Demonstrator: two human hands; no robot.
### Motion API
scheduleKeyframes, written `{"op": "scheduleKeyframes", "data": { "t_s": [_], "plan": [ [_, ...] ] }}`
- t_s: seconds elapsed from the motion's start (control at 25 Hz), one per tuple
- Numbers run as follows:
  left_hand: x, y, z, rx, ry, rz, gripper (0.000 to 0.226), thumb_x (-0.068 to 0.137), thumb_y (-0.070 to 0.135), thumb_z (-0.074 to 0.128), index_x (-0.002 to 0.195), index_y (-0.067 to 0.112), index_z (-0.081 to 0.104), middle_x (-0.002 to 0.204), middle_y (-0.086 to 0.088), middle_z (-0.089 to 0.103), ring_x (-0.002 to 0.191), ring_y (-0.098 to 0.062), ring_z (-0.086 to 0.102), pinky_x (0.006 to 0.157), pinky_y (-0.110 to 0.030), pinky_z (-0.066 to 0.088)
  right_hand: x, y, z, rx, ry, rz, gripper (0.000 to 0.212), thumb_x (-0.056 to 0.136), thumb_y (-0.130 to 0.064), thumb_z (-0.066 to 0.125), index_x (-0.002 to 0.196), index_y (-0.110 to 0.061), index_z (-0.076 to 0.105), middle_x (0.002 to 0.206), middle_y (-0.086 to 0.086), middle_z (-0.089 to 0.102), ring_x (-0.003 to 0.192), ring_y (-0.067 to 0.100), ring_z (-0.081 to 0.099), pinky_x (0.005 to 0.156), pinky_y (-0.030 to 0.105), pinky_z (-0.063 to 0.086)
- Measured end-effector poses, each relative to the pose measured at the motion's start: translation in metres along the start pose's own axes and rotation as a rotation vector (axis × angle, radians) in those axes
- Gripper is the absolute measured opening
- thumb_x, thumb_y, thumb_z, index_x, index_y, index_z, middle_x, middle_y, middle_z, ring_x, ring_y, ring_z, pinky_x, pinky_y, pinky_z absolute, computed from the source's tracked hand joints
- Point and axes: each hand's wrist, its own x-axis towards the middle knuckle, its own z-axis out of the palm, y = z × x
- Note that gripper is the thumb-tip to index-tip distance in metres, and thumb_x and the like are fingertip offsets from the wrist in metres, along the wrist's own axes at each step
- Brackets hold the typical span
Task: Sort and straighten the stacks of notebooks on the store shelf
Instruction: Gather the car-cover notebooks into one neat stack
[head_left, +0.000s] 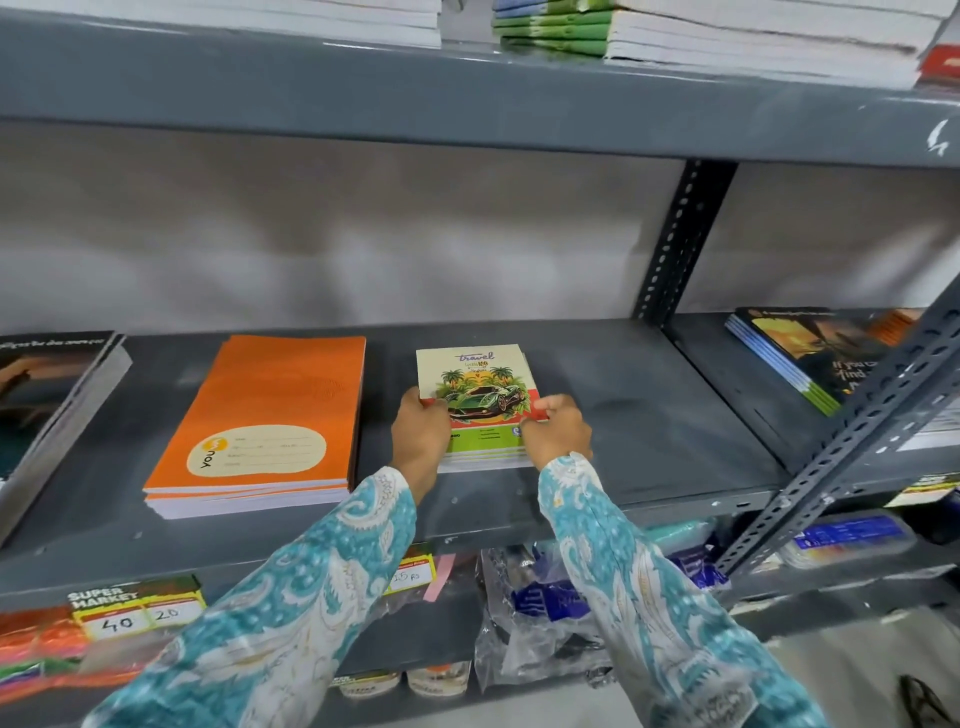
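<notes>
Both hands, left (420, 431) & right (555, 430), fingers clamped on small travel-cover notebook stack (480, 410), mid grey metal shelf (649, 415). Risk: uneven squeeze fans lower copies, stack skews toward orange notebook pile (265, 426).

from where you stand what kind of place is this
Most likely a stationery aisle in a shop. Grey metal shelving holds flat stacks of notebooks, such as the orange stack, and handwritten price tags reading "supermarket" hang on the shelf edge below.
</notes>
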Motion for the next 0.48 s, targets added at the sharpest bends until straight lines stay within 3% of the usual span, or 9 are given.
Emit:
{"op": "scheduleKeyframes", "data": {
  "t_s": [0.36, 0.4, 0.48],
  "plan": [
    [0.004, -0.004, 0.006, -0.041, -0.113, 0.009, 0.034, 0.093, 0.017, 0.04, 0.125, 0.013, 0.05, 0.122, -0.005, 0.064, 0.107, -0.026, 0.062, 0.099, -0.04, 0.048, 0.005, 0.007, 0.003, -0.032, 0.035, -0.006, 0.028, 0.087, -0.013, 0.055, 0.115, -0.018, 0.055, 0.118, 0.009, 0.065, 0.115, 0.032, 0.055, 0.103, 0.045, 0.042],
    [0.004, -0.007, 0.004, 0.036, -0.138, 0.058, 0.037, 0.095, 0.017, 0.038, 0.131, 0.013, 0.046, 0.132, -0.006, 0.057, 0.117, -0.028, 0.056, 0.105, -0.039, 0.044, 0.004, 0.01, 0.006, -0.102, 0.037, -0.062, 0.032, 0.088, -0.015, 0.056, 0.12, -0.017, 0.055, 0.126, 0.01, 0.061, 0.121, 0.032, 0.05, 0.104, 0.043, 0.039],
    [0.0, -0.014, 0.0, 0.374, -0.165, 0.307, 0.041, 0.099, 0.017, 0.033, 0.139, 0.011, 0.038, 0.152, -0.01, 0.034, 0.143, -0.032, 0.026, 0.119, -0.04, 0.022, -0.001, 0.022, 0.011, -0.336, 0.077, -0.34, 0.041, 0.09, -0.025, 0.054, 0.129, -0.011, 0.053, 0.142, 0.014, 0.048, 0.131, 0.034, 0.042, 0.106, 0.045, 0.035]
  ]
}}
